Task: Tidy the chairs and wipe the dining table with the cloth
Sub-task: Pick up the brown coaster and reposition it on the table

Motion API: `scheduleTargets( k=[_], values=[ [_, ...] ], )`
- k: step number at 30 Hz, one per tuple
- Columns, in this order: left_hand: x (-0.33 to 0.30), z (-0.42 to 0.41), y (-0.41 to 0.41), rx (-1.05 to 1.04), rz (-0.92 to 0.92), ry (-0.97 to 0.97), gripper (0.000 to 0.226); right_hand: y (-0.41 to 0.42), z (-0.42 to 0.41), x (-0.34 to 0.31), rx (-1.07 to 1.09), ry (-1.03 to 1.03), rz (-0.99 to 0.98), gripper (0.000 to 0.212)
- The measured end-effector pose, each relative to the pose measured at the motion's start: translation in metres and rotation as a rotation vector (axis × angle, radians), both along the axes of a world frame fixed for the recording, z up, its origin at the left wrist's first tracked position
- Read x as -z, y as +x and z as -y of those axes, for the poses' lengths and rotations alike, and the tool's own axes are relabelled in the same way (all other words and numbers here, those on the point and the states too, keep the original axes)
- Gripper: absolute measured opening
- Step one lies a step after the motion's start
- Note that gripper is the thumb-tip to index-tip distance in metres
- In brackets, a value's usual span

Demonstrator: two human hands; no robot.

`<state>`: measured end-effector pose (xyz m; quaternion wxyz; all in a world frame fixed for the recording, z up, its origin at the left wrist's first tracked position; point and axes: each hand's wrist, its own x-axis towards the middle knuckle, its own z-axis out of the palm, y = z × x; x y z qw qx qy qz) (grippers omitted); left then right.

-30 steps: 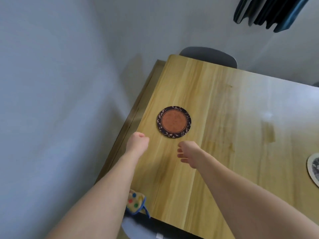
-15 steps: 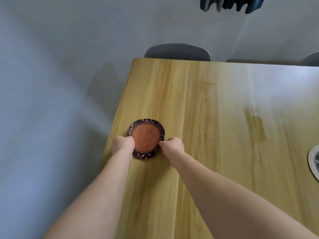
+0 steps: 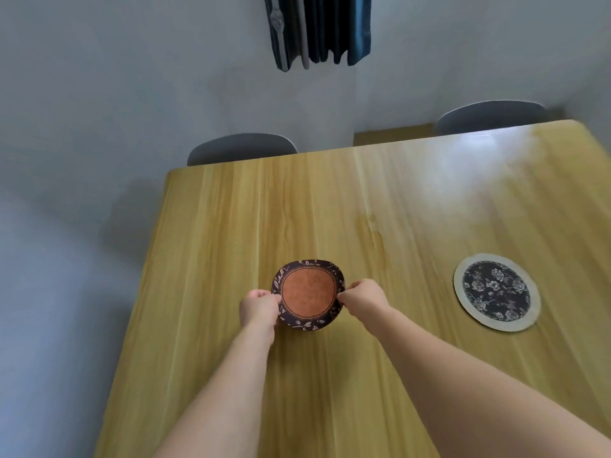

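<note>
— How many of each thing are showing?

— Two round mats, two grey chairs and one dining table [image 3: 380, 200]. The left hand [image 3: 259, 307] and right hand [image 3: 362, 297] are both pinching the orange mat [image 3: 307, 295], one on each side rim, fingers curled tight around its dark leafy border. The floral mat [image 3: 497, 291] is lying flat near the right edge of the tabletop, well apart from the hands.

— Where is the orange mat sitting, and which way is it pointing?

— It is hanging over the tabletop toward the left edge, about midway between the near and far edges. Being round, it is showing no real long axis; its orange face is turning up toward the camera, and its rim is bending slightly where the fingers are squeezing.

— What is hidden or hard to read?

— The left chair [image 3: 241, 148] and right chair [image 3: 489, 117] are showing only their backrest tops behind the far edge. The near edge is running out of frame. Whether the mat's lower rim is touching the wood, I cannot tell. Dark curtains [image 3: 319, 28] are being cut off at the top.
</note>
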<state>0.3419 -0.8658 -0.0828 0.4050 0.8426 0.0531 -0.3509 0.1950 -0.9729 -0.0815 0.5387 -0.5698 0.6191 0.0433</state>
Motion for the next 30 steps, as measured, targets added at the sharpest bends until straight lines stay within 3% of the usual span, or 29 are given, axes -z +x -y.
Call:
scheduleTargets(
  k=[4, 8, 10, 14, 17, 22, 27, 30],
  values=[
    [0.023, 0.010, -0.019, 0.017, 0.047, 0.166, 0.004, -0.027, 0.007, 0.022, 0.018, 0.052, -0.019, 0.007],
    [0.023, 0.029, -0.045, 0.153, 0.246, 0.413, 0.029, -0.064, 0.030, 0.026, 0.135, 0.113, -0.018, 0.013],
    [0.006, 0.053, -0.068, 0.220, 0.233, 0.304, 0.026, -0.088, 0.052, 0.019, 0.243, 0.077, -0.019, 0.009],
    [-0.013, 0.122, -0.122, 0.323, 0.053, 0.050, 0.018, -0.142, 0.102, 0.006, 0.503, -0.045, -0.204, 0.046],
    [-0.016, 0.167, -0.172, 0.407, -0.132, -0.046, 0.013, -0.186, 0.131, 0.003, 0.643, -0.067, -0.312, 0.054],
    [0.012, 0.199, -0.245, 0.481, -0.273, -0.018, 0.015, -0.235, 0.155, 0.025, 0.756, 0.023, -0.432, 0.058],
    [0.036, 0.199, -0.278, 0.538, -0.193, 0.091, 0.004, -0.254, 0.160, 0.046, 0.714, 0.042, -0.398, 0.050],
    [0.036, 0.192, -0.284, 0.609, -0.126, 0.131, 0.019, -0.261, 0.161, 0.045, 0.625, 0.021, -0.303, 0.036]
  ],
)
